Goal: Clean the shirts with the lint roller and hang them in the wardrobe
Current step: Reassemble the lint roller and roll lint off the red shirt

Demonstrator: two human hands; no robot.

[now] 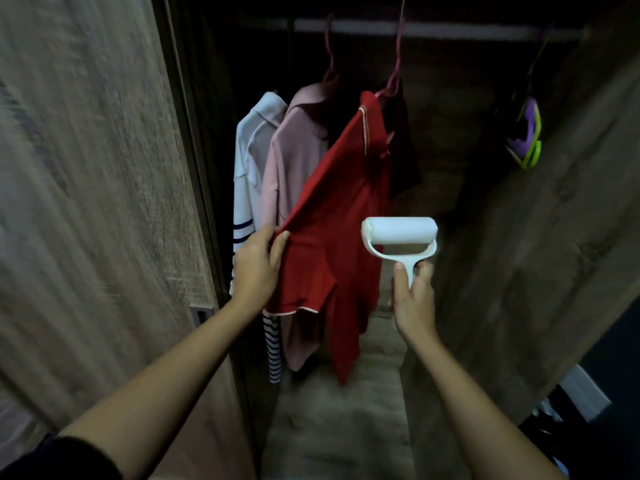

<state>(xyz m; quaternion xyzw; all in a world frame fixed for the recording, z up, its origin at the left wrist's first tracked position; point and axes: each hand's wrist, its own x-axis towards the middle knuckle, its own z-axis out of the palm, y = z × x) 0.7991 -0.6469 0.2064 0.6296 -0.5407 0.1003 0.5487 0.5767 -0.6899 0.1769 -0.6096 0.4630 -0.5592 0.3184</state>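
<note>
Pinching the left edge of the red shirt (pixel 339 209) with the left hand (pixel 258 268) at centre left of the frame, thumb on the front of the cloth, fingers curled behind it, holding that edge out to the left. Gripping the roller (pixel 400 232) by its stem with the right hand (pixel 414 301) at centre right, thumb laid up the stem, other fingers wrapped round the far side. Holding the white drum level above that hand, its left end overlapping the shirt's right edge in view; touching or not, cannot tell.

Hanging in the middle of the wardrobe (pixel 450 133), on a pink hanger (pixel 394 74) hooked to the rail (pixel 450 29) along the top: that same red shirt. Just left of it, a pink shirt (pixel 294 161), then a white shirt (pixel 249 147) with dark cuff stripes, each against the next.

Filling the left side, blurred, a wooden door (pixel 86 168) with a recess (pixel 201 313) beside the left forearm. Hanging in shadow at upper right, a purple and green thing (pixel 528 136), too dim to name. Showing at bottom centre between the forearms, a pale wood floor (pixel 339 427).
</note>
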